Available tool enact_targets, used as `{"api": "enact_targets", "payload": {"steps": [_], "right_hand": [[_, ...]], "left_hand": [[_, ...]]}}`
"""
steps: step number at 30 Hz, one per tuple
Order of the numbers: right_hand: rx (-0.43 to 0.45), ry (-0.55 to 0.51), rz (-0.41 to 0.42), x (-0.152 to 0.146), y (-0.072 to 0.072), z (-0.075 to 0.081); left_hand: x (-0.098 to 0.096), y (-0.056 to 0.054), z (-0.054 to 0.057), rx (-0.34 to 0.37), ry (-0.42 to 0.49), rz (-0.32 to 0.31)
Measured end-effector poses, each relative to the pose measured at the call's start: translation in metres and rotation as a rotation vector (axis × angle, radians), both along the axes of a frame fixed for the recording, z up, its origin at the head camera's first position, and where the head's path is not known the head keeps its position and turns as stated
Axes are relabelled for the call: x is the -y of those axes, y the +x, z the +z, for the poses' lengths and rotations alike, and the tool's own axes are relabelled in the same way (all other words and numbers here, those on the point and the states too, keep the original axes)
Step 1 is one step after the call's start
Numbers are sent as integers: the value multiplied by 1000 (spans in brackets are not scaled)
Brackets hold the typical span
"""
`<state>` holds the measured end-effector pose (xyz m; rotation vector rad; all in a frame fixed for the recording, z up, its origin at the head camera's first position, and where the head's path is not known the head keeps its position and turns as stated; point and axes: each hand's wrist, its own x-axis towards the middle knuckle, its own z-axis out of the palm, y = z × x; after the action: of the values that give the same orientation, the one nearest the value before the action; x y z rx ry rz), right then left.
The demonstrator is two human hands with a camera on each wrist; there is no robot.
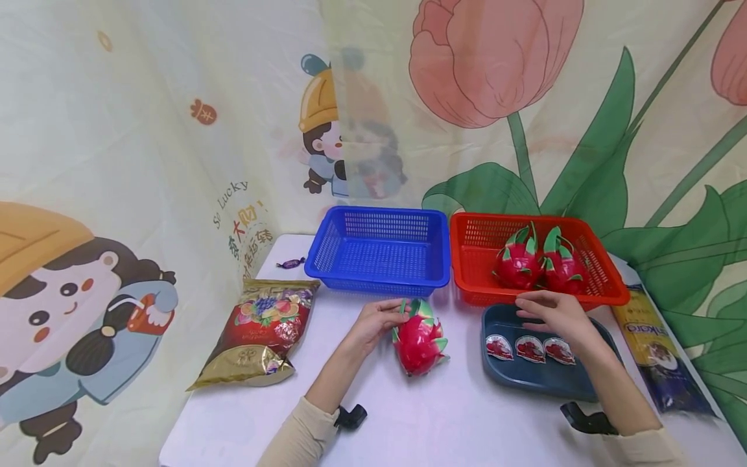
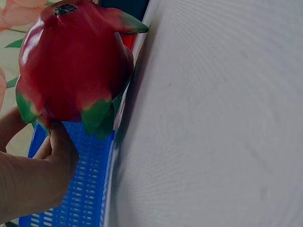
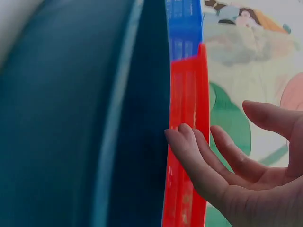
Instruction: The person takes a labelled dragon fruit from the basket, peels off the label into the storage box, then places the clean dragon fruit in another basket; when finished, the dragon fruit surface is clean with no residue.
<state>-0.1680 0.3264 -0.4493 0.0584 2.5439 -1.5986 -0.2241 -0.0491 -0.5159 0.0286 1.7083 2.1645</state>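
Observation:
A pink dragon fruit (image 1: 419, 347) with green-tipped scales is in front of the blue basket. My left hand (image 1: 376, 324) pinches it by its leafy end; the left wrist view shows the fruit's (image 2: 75, 61) round bottom facing the camera. Over the dark blue tray (image 1: 543, 383) my right hand (image 1: 554, 314) hovers with relaxed fingers and holds nothing. Three small stickers (image 1: 530, 349) with red pictures lie in a row in that tray. In the right wrist view the fingers of the right hand (image 3: 246, 175) are spread, near the red basket's edge.
A blue basket (image 1: 379, 285) stands at the back, beside a red basket (image 1: 475, 295) holding two dragon fruits (image 1: 519, 264). To the left are a candy bag (image 1: 262, 331) and a purple wrapped candy (image 1: 290, 263). A yellow and blue packet (image 1: 656, 344) lies at the right.

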Motion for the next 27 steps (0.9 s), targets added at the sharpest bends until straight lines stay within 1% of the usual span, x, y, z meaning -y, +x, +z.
{"api": "enact_targets", "payload": {"steps": [1,4,9,12,15,18,21,23,26,27], "right_hand": [[10,-14,22,5,-3,1],[49,-49,48,18,-12,2],[76,-67,87,42,-24,-3],[108,-35,103,57,-31,-6],[134,40,113,71,-35,-5],[107,117,113,82,-37,-2],[44,169,104,90,-36,2],[17,181,111,96,-36,3],[9,153,133,105,-38,3],[19,136,139,108,-39,2]], "left_hand": [[0,0,0,0,4,-2],[-1,-1,-1,1,9,-4],[-2,-1,-1,0,-1,-3],[-1,0,0,-5,-5,-11],[0,0,1,-22,-4,-26],[0,1,1,-48,2,-48],[0,1,1,-61,3,-65],[0,1,1,-55,3,-68],[0,2,2,-57,1,-67],[0,2,2,-61,2,-69]]}}
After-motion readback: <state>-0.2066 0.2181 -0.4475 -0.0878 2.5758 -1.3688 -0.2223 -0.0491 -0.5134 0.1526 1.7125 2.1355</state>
